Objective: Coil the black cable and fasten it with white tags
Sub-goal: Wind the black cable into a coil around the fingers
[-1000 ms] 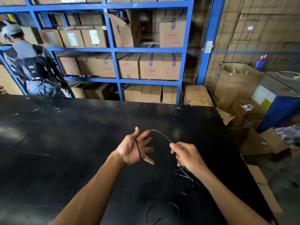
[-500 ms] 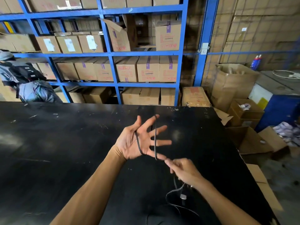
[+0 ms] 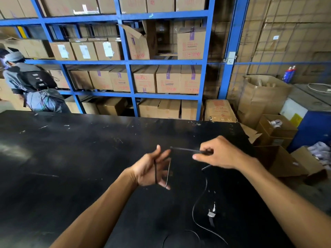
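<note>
The thin, glossy cable (image 3: 186,149) is pinched in the right hand (image 3: 221,155), now raised beside the left hand (image 3: 151,170), not below it. Its loops are carried round the left hand, which is held spread and uncurled.

The counter (image 3: 71,167) is black, faintly glossy and scuffed, the black cable (image 3: 198,203) has a smooth, slightly shiny plastic sheath and a silvery metal plug (image 3: 211,214), and the blue painted-metal shelves (image 3: 125,61) hold matt brown cardboard boxes (image 3: 168,79).

Soft, even light is seen. A pale glare is reflected on the black table (image 3: 16,153) at left. The blue rack (image 3: 232,51) is bent by lens distortion; the right hand (image 3: 220,154) is blurred.
</note>
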